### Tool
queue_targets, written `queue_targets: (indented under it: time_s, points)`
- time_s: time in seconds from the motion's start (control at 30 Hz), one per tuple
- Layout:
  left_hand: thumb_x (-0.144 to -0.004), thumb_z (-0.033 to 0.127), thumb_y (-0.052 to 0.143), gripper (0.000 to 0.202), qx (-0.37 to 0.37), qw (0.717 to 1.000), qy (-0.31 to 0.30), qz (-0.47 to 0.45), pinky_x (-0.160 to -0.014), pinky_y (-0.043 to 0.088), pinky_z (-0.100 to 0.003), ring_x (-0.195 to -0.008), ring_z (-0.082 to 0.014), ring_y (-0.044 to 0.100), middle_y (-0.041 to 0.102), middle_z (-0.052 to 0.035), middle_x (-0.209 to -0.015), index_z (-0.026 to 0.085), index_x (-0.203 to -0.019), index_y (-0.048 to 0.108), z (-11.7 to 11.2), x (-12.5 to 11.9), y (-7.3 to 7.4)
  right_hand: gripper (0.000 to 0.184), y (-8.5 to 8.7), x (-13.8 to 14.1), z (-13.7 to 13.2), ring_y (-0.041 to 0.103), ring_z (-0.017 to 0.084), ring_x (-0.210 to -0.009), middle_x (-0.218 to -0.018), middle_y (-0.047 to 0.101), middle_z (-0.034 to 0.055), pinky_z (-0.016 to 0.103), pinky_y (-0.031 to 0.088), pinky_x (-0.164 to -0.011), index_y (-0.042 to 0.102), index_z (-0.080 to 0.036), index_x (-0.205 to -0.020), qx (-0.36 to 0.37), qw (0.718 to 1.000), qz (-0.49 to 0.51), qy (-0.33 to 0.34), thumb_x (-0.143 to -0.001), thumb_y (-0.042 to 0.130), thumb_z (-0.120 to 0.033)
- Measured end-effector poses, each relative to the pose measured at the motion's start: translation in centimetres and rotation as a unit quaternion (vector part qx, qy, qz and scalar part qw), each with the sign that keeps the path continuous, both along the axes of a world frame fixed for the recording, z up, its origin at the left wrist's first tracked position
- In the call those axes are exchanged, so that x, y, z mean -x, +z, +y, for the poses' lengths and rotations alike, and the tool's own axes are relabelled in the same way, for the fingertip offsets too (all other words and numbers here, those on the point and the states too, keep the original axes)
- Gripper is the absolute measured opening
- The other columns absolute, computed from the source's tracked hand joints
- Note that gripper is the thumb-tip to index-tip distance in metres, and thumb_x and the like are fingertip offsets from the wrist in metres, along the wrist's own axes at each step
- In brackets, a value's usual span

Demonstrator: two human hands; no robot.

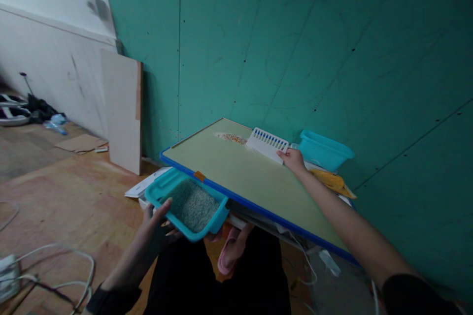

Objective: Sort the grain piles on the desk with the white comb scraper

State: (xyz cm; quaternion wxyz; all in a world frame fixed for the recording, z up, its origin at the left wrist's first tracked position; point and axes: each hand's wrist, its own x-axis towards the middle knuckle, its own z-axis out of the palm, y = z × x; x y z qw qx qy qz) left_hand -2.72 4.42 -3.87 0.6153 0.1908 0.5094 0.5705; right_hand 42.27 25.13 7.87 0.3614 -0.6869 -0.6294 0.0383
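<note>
Left hand (pixel 155 224): grip closed on the rim of a teal plastic tray (pixel 188 204) of fine grey granules, held just below the worktop (pixel 254 179) edge; best kept level and snug under it. Right hand (pixel 293 160): grip pinching a white slotted scraper (pixel 266 144), flat and rigid, with loose tan grains (pixel 232 138) just beyond it. A teal tub (pixel 323 150) stands beside that grip.

Matt teal plastic tray (pixel 218 217), white plastic scraper (pixel 266 144), worn wooden floor (pixel 74 192)
</note>
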Motion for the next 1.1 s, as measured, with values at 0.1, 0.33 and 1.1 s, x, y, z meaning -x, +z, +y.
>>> queue_targets:
  time_s: [0.1, 0.33, 1.1]
  points:
    - [-0.094, 0.051, 0.089, 0.063, -0.003, 1.000, -0.002, 0.004, -0.078, 0.072, -0.045, -0.088, -0.0247, 0.081, 0.065, -0.0036, -0.116, 0.040, -0.144, 0.052, -0.1, 0.0, 0.0, 0.048, 0.1, 0.7, 0.7, 0.054, 0.019, -0.057, -0.047, 0.054, -0.0001, 0.029, 0.037, -0.057, 0.058, -0.024, -0.051, -0.004, 1.000, -0.002, 0.009, -0.086, 0.080, -0.049]
    - [-0.087, 0.054, 0.095, 0.073, -0.013, 1.000, -0.007, -0.003, -0.078, 0.072, -0.044, -0.091, -0.0254, 0.081, 0.067, -0.0020, -0.110, 0.038, -0.145, 0.055, -0.3, 0.2, 0.2, 0.042, 0.0, 2.1, 1.3, 0.055, 0.018, -0.058, -0.049, 0.059, 0.0009, 0.028, 0.034, -0.057, 0.058, -0.024, -0.051, -0.009, 1.000, 0.004, 0.030, -0.083, 0.078, -0.042]
    - [-0.095, 0.049, 0.090, 0.069, -0.006, 1.000, -0.005, -0.015, -0.081, 0.073, -0.047, -0.090, -0.0252, 0.083, 0.069, -0.0077, -0.126, 0.038, -0.151, 0.051, -0.1, 0.2, 0.1, 0.035, 0.2, 6.7, 0.4, 0.062, 0.019, -0.061, -0.055, 0.067, 0.0030, 0.028, 0.032, -0.058, 0.067, -0.020, -0.056, -0.012, 1.000, -0.004, 0.029, -0.087, 0.080, -0.029]
